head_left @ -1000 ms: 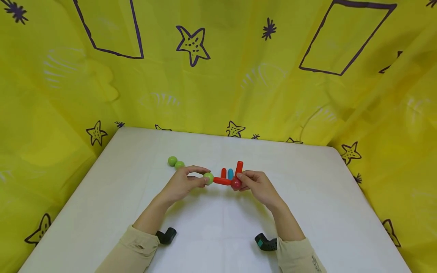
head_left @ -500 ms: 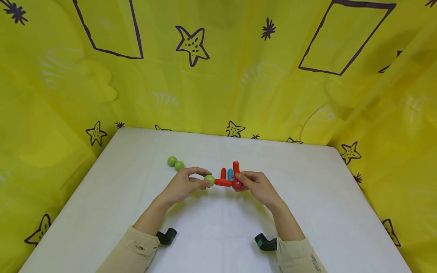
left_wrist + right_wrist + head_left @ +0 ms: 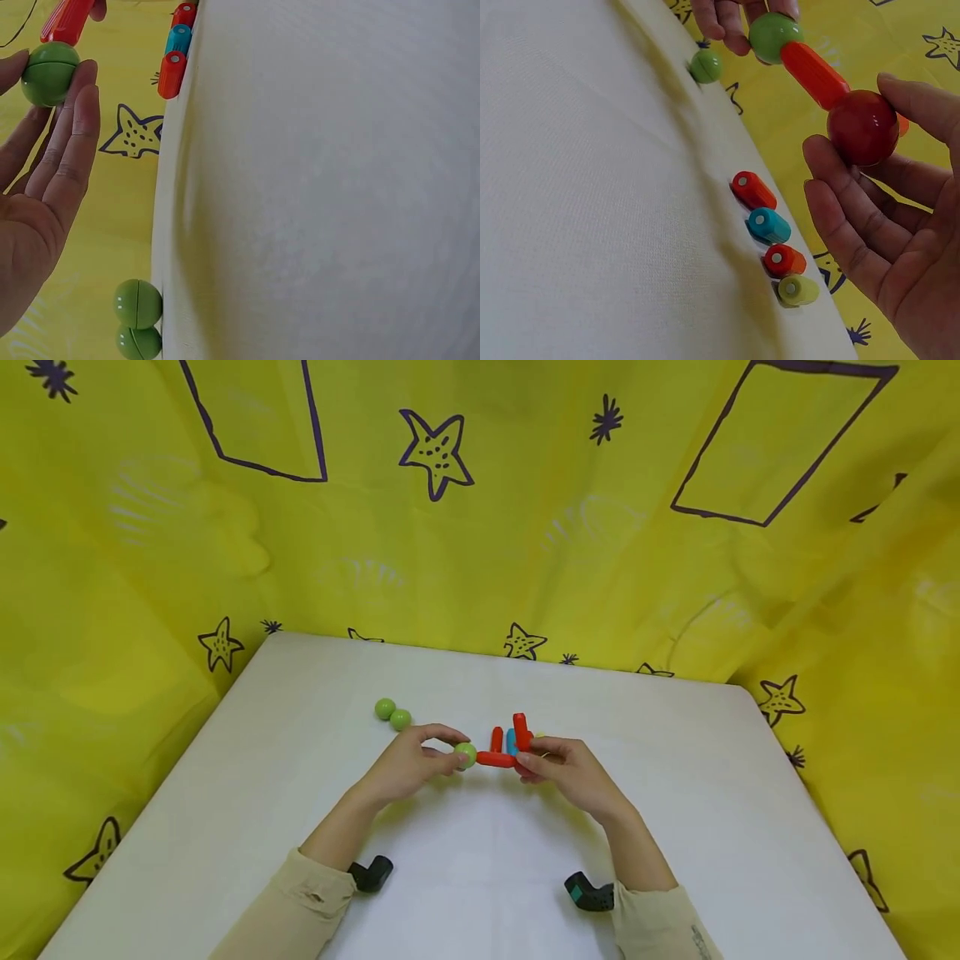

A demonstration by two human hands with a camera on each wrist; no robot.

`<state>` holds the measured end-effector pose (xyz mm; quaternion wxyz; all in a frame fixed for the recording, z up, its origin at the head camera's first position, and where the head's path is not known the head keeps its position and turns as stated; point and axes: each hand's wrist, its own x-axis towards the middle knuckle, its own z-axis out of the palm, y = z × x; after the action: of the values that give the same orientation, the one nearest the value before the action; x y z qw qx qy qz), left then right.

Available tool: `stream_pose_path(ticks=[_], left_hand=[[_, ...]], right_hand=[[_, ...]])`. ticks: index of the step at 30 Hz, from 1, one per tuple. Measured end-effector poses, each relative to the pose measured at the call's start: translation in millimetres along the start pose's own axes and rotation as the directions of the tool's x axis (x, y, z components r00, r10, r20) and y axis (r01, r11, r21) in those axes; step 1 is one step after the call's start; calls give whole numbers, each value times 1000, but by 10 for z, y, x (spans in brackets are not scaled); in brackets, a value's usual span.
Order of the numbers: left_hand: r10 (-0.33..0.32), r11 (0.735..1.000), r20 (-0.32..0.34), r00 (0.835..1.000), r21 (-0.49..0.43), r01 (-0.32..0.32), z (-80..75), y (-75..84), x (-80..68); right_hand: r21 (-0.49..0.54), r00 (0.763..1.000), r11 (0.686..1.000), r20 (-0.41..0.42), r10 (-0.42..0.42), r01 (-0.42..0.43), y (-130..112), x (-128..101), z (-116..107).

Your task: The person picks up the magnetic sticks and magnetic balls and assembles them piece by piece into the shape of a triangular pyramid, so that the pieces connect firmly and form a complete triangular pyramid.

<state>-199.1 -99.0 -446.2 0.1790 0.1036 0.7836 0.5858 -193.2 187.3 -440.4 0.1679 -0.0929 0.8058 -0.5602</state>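
My left hand [image 3: 412, 760] pinches a green ball [image 3: 49, 73] between thumb and fingertips. A red rod [image 3: 496, 760] runs from that ball to a glossy red ball [image 3: 863, 127], which my right hand [image 3: 573, 772] grips; in the head view the right thumb covers most of it. A second red rod [image 3: 521, 731] stands up from the red ball, nearly hidden behind it in the right wrist view. The joined pieces are held above the white table [image 3: 480, 893].
Behind the held pieces a row of short rods lies on the table: red [image 3: 754, 190], blue [image 3: 769, 225], red [image 3: 785, 259] and yellow-green [image 3: 799, 289]. Two green balls [image 3: 393, 714] touch each other farther left. A yellow patterned curtain [image 3: 480, 543] surrounds the table.
The standing red rod has swung from leaning right to leaning slightly left. My right thumb has come across the red ball, covering it more. The head view has shifted slightly.
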Motion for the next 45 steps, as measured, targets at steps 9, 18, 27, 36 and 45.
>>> stream_pose_path(ticks=[9,18,27,36,45], left_hand=[[23,1000,4,1000,9,-23,-42,-5,-57],[47,999,81,996,6,-47,6,-31,-80],[63,998,98,993,7,-64,25,31,-33],[62,998,125,990,22,-66,77,10,71],[56,998,138,989,-43,-50,195,20,85]], right_hand=[[9,1000,1000,1,-14,14,-40,36,19],[25,999,999,4,39,-39,-2,13,-13],[14,999,999,-8,49,-49,-5,35,-125],[17,999,999,-4,52,-52,31,1,-230],[36,999,998,-4,49,-48,59,-25,-275]])
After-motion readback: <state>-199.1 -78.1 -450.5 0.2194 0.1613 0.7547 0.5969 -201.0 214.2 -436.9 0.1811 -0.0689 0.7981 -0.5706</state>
